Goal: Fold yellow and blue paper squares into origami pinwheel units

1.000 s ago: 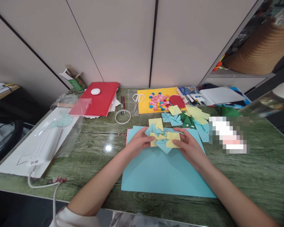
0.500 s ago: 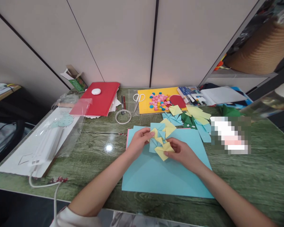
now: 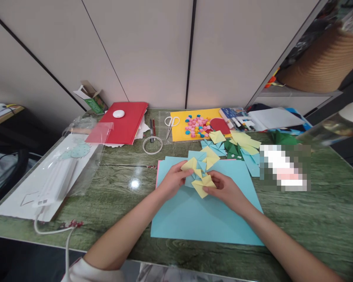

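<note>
A folded paper piece (image 3: 200,171) made of yellow and light blue pinwheel units is held just above a large light blue sheet (image 3: 206,211) on the green table (image 3: 123,176). My left hand (image 3: 172,181) grips its left side, fingers closed on a yellow flap. My right hand (image 3: 227,190) pinches its lower right yellow corner. More folded yellow, blue and green units (image 3: 238,148) lie just beyond the sheet to the right.
Behind are a yellow sheet (image 3: 179,131) with small pink and blue beads (image 3: 197,125), white scissors (image 3: 171,123), a tape ring (image 3: 152,145), pens (image 3: 152,129), a red folder (image 3: 122,121) and markers (image 3: 238,119). A clear-wrapped white package (image 3: 55,172) and cable lie at left.
The folded piece was turned clockwise in both hands between one second ago and half a second ago. Since then my hands have shifted only slightly on it.
</note>
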A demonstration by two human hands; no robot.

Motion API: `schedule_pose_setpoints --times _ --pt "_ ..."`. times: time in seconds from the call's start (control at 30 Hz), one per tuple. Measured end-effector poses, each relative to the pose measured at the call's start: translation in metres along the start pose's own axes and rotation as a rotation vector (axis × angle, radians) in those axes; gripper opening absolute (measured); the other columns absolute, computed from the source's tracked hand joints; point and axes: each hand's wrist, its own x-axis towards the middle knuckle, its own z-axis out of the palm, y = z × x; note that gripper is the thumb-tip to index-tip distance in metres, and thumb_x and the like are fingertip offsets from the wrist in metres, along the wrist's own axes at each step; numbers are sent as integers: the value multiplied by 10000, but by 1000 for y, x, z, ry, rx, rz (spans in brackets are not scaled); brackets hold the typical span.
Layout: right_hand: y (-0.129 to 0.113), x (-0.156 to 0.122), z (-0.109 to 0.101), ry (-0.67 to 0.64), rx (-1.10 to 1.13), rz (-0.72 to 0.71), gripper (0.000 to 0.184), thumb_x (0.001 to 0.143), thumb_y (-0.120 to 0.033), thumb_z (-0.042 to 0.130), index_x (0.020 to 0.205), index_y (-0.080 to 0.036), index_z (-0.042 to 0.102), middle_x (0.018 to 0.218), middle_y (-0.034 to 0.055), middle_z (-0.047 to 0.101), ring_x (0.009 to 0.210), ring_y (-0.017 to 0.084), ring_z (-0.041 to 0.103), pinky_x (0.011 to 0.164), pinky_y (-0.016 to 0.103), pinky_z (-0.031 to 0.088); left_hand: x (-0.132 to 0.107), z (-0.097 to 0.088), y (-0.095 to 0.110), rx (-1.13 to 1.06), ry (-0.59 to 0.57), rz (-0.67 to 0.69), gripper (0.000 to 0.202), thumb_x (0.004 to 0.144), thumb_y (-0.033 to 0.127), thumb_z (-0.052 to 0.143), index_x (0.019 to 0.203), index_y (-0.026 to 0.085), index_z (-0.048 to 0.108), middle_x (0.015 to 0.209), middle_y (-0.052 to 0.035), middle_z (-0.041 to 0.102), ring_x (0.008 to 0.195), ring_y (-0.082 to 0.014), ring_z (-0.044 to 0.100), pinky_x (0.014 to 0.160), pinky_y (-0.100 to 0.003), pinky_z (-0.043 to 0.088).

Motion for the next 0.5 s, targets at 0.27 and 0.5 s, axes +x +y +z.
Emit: schedule_pose_setpoints --times 0.27,0.5 --pt "-6 -2 0 -73 24 36 426 666 -307 690 1039 -230 501 972 28 630 909 191 603 773 326 499 5 -6 0 135 32 25 256 689 339 651 879 171 622 777 -12 620 693 -133 541 631 -239 404" --pt "-17 -2 -15 65 90 43 496 680 -376 686 1109 -254 468 1027 43 630 950 202 601 798 343 498 2 -14 15 304 -173 7 274 700 319 649 924 162 645 904 -54 650 802 -169 575 713 -265 423"
